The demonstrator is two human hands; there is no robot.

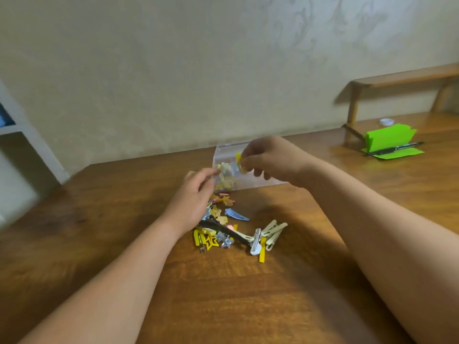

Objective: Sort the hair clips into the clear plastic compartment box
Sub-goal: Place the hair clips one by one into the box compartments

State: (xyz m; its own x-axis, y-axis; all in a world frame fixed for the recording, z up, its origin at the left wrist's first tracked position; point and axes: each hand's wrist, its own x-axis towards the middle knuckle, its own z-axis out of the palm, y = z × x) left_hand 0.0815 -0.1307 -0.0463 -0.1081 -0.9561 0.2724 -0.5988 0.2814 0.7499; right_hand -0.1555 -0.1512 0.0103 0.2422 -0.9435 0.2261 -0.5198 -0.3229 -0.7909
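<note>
A clear plastic compartment box (224,148) stands on the wooden table near the wall, with several yellow and pale clips inside. My right hand (272,158) hovers over the box and pinches a yellow hair clip (240,163) between thumb and fingers. At the box's left front corner, my left hand (196,194) has its fingertips on a pale yellow clip (224,169). In front of the box lies a loose pile of hair clips (236,230): yellow stars, cream clips, a blue one, silver ones and a black one.
A green folded paper stand (388,139) with a black pen (395,149) across it sits at the far right, beside a small white round lid (386,121) and a wooden shelf riser (397,80). A white shelf unit (22,135) stands at the left.
</note>
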